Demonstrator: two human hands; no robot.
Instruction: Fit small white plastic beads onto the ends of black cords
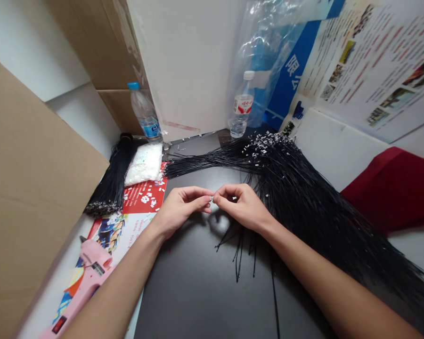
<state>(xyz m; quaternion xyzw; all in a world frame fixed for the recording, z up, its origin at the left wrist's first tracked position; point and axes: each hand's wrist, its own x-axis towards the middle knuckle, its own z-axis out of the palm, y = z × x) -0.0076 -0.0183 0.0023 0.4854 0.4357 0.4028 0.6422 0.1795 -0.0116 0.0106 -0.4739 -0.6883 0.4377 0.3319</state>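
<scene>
Left hand: thumb and index finger are closed on a small white piece.
Right hand: thumb and index finger are pinched together against the same piece.
White piece, place: held between both sets of fingertips, above the dark tabletop.
White piece, direction: mostly covered; its long axis cannot be told.
Black cords: heaped beside the right hand, stretched lengthwise from white-tipped ends toward the lower right.
</scene>
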